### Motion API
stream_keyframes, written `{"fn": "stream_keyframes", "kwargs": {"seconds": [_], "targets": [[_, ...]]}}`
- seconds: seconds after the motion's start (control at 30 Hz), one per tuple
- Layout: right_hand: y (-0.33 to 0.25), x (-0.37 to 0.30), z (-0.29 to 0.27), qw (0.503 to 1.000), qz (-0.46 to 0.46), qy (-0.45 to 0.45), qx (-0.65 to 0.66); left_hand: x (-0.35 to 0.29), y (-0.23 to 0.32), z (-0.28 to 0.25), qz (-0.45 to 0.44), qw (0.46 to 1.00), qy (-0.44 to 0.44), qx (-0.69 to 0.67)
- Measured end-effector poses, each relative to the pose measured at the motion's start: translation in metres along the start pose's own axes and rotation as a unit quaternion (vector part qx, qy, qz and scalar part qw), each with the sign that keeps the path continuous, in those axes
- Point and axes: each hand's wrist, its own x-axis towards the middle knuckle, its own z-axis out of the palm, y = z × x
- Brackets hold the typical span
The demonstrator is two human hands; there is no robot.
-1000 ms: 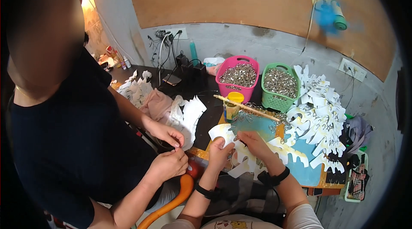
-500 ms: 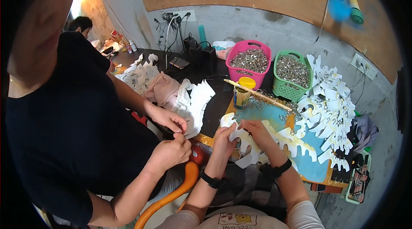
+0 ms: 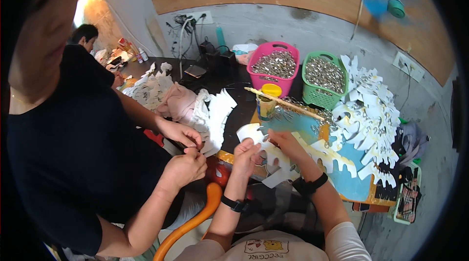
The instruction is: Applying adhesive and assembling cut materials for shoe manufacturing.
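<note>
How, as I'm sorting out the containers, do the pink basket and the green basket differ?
The pink basket has a smooth-looking front; the green basket has a wall dotted with small holes. A yellow-lidded jar partly hides the pink basket, while the green basket stands beside the pile of white cutouts. Both hold many small, shiny metal pieces.

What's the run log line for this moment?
left hand: holds white cut-out strip | right hand: at the strip's edge | beyond: pink basket, green basket, both holding metal pieces
</note>
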Motion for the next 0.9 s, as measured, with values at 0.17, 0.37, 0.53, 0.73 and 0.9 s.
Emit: {"fn": "stream_keyframes", "kwargs": {"seconds": [0.17,0.37,0.53,0.73,0.9], "targets": [[0.008,-0.034,-0.058,0.97,-0.123,0.176,-0.111,0.011,0.002,-0.038,0.069,0.984,0.098,0.133],[-0.012,-0.116,-0.1,0.938,-0.057,0.177,-0.294,0.002,0.017,-0.019,0.197,0.631,0.292,0.69],[0.01,-0.172,-0.107,0.921,-0.061,0.167,-0.347,-0.053,0.003,0.036,0.359,0.639,0.152,0.663],[0.032,-0.191,-0.091,0.91,-0.08,0.214,-0.346,-0.122,-0.06,0.094,0.207,0.773,-0.057,0.597],[0.027,-0.193,-0.111,0.892,-0.079,0.215,-0.39,-0.13,-0.089,0.102,0.05,0.813,-0.121,0.567]]}}
